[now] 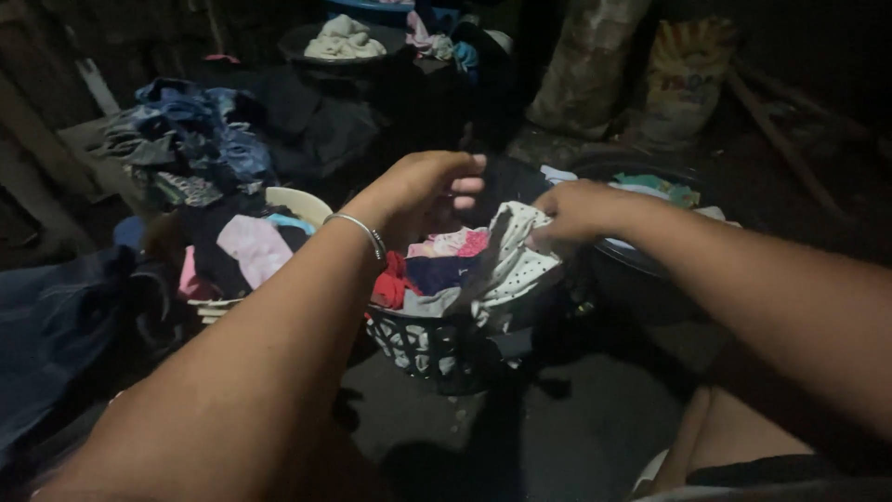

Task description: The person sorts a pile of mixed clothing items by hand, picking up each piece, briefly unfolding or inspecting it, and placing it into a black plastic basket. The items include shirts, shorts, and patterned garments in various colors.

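Two hands (423, 191) (571, 212) over one black basket (437, 349) of clothes.

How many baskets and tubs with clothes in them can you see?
4. A dark laundry basket under both hands, a pale basket to its left, a dark basin on the right, and a dark tub at the back. More may hide in the dark.

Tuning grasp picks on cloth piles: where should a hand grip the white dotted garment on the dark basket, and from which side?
Probably the raised fold at the top of the white dotted garment, pinched from above right, where the right hand already meets it. That end stands bunched and free; the lower part drapes over the dark basket rim.
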